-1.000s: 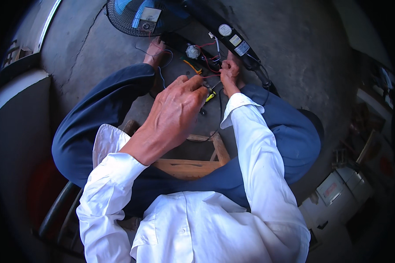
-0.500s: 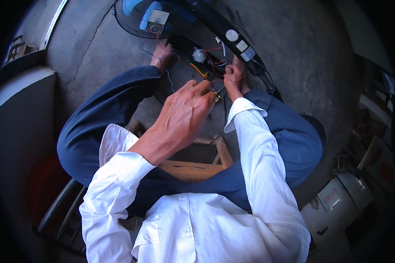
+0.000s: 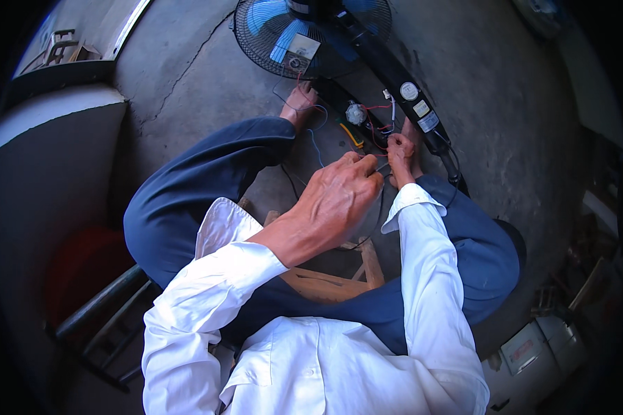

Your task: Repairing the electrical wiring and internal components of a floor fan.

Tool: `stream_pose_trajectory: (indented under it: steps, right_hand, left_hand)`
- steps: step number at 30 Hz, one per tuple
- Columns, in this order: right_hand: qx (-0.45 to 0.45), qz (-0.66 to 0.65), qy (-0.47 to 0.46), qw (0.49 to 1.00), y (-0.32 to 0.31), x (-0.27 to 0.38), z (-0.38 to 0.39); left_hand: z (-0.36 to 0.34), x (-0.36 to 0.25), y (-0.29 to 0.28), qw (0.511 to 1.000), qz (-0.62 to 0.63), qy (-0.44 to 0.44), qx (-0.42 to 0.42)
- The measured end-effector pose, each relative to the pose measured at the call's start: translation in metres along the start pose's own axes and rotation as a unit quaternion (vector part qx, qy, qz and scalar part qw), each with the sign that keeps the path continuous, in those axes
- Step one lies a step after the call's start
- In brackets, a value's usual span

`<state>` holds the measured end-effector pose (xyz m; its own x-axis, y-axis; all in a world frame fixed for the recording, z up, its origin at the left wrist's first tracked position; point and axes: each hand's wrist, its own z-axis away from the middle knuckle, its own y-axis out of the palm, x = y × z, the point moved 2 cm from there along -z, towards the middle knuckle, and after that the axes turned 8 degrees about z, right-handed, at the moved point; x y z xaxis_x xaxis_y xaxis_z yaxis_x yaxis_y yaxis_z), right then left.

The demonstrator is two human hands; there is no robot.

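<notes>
My left hand [image 3: 333, 196] is closed, its knuckles up, in front of the fan parts. What its fingers grip is hidden beneath them. My right hand [image 3: 400, 158] pinches a thin red wire [image 3: 374, 155] that runs across to the left fingertips. A short shiny metal piece shows between the hands, too small to name. Just beyond lie a tool with a yellow and green handle [image 3: 354, 135] and a black housing [image 3: 333, 97] with a round, pale part [image 3: 356, 113] on it. Red and white wires come off this housing near my right hand.
A fan with blue blades and a black grille [image 3: 256, 43] lies at the far side, its black pole [image 3: 387, 66] slanting right. A meter-like box [image 3: 297, 62] with wires rests by the grille. Near me are a wooden stool [image 3: 325, 285] and my bent legs. A white box [image 3: 526, 346] stands right.
The whole view has shifted, so everything sits farther right and lower. Both hands stay close together by the red wire, with little change in their grip.
</notes>
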<state>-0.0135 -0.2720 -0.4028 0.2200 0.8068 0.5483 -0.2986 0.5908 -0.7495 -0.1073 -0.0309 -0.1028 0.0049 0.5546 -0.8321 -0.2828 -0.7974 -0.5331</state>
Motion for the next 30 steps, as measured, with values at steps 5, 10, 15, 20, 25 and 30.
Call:
stream_pose_trajectory:
  steps: [5, 10, 15, 20, 25, 30]
  right_hand:
    - [-0.047, 0.011, -0.151, 0.987, -0.008, 0.034, 0.011]
    - [0.036, 0.047, -0.04, 0.997, -0.003, 0.004, -0.007]
    - [0.107, 0.109, -0.058, 0.987, -0.004, -0.032, -0.02]
    - [0.143, 0.083, -0.094, 0.982, 0.007, -0.014, -0.006]
    - [0.15, 0.001, -0.06, 0.987, -0.005, -0.045, -0.023]
    - [0.14, -0.067, -0.022, 0.988, 0.002, -0.007, -0.003]
  left_hand:
    - [0.003, 0.002, -0.004, 1.0, -0.005, -0.007, -0.007]
    - [0.0, 0.001, -0.002, 1.0, -0.001, -0.002, -0.004]
    - [0.001, 0.001, -0.002, 1.0, -0.006, -0.005, 0.008]
    - [0.007, 0.005, -0.004, 1.0, -0.019, -0.011, 0.0]
    - [-0.001, -0.001, -0.001, 1.0, 0.001, 0.007, 0.0]
    - [0.004, 0.003, -0.003, 1.0, -0.01, -0.007, 0.003]
